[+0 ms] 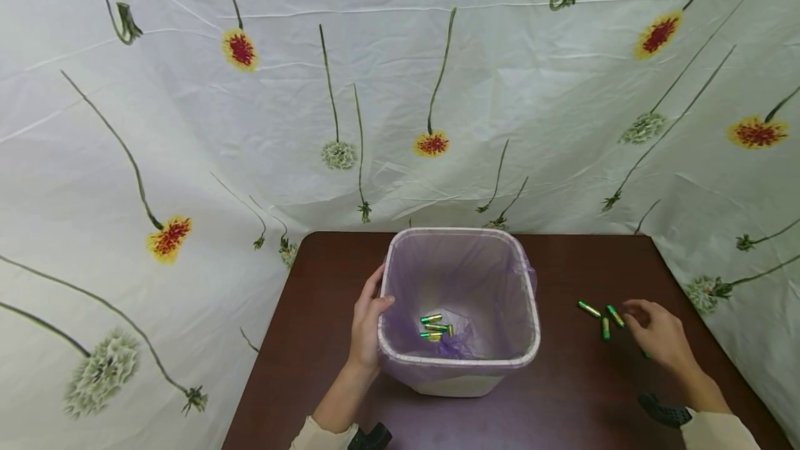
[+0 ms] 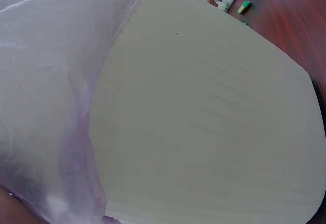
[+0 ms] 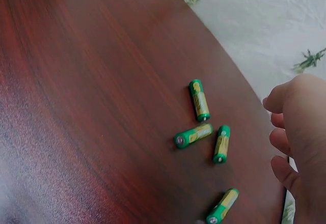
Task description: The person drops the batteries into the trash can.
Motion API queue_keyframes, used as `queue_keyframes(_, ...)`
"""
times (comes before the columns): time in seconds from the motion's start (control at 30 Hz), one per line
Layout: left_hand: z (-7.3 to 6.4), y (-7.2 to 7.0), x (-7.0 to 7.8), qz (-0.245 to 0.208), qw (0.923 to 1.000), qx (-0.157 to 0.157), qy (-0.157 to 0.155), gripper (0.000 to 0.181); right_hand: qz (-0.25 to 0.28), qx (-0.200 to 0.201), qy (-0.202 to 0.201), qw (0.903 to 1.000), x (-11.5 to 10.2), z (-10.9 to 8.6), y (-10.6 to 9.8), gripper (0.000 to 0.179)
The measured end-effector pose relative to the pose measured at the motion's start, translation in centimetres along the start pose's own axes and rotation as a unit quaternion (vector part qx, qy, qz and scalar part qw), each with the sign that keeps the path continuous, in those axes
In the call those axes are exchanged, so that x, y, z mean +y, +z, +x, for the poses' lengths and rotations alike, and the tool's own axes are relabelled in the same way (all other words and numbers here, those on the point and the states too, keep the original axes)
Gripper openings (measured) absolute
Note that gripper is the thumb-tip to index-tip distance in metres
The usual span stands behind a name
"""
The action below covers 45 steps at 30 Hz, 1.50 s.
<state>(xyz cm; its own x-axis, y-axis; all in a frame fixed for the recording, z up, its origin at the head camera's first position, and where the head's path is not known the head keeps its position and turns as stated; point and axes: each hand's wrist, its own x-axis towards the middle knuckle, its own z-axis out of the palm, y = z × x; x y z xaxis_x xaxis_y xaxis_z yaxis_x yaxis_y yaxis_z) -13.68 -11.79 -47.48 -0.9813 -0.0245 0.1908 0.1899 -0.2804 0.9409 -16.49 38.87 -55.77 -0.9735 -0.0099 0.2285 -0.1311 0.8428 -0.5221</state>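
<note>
A trash bin [image 1: 459, 386] lined with a thin purple bag [image 1: 481, 276] stands on the table, and several green and gold batteries [image 1: 435, 327] lie at its bottom. My left hand [image 1: 367, 325] grips the bin's left side, thumb at the rim and fingers along the outer wall; the left wrist view shows mostly the bin's pale wall [image 2: 204, 117]. To the right of the bin, my right hand [image 1: 659, 333] hangs beside several loose batteries [image 3: 199, 101]. Its fingers [image 3: 280, 140] are loosely bent, and nothing shows between them. One battery [image 1: 646, 353] is partly hidden by this hand.
The dark reddish-brown table [image 1: 331, 276] has a right edge close to my right hand. Behind and beside it hangs a white cloth [image 1: 387, 89] printed with flowers. Dark straps [image 1: 664, 412] sit at both wrists.
</note>
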Motion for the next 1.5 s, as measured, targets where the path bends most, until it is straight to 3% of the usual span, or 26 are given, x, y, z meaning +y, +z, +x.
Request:
queue_keyframes(0.53, -0.1, 0.1, 0.0, 0.006, 0.9999, 0.01, -0.007, 0.061, 0.008, 0.022, 0.059, 0.998, 2.5, -1.5, 2.0, 0.037)
queue_keyframes(0.73, -0.1, -0.1, -0.1, 0.003, 0.9999, 0.007, -0.006, 0.061, 0.008, 0.027, 0.135, 0.9904, 3.6, -2.1, 3.3, 0.05)
queue_keyframes(0.97, -0.1, 0.0, -0.1, -0.001, 1.0, 0.004, -0.001, 0.061, -0.005, -0.018, 0.233, 0.9723, 4.5, -2.5, 4.5, 0.073)
queue_keyframes(1.1, -0.1, 0.0, -0.1, -0.001, 1.0, 0.005, -0.001, 0.061, 0.0, 0.005, 0.246, 0.9693, 4.3, -2.8, 5.1, 0.063)
queue_keyframes(1.3, 0.0, 0.0, -0.1, -0.003, 1.0, 0.006, 0.0, 0.061, 0.007, 0.048, 0.223, 0.9735, 4.2, -3.2, 5.6, 0.037)
queue_keyframes(1.5, -0.1, 0.0, -0.1, -0.002, 0.9999, 0.01, -0.005, 0.061, 0.021, 0.058, 0.244, 0.9678, 4.3, -3.2, 5.4, 0.044)
